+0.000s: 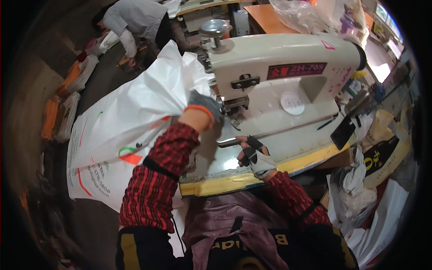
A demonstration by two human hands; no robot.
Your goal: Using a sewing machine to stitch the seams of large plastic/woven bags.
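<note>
Purple cloth [225, 225] drapes my lap at bottom centre. Above it, my left hand [203, 108], gloved, is closed on the white sack [135, 117] right beside the needle [234, 114] at mid-frame; my right hand [255, 157] lies flat, fingers spread, on the machine bed [292, 144]. I judge the sack edge wants feeding straight and taut. Room is open to the left; the bed's yellow edge [234, 182] and right-side clutter hem me in.
</note>
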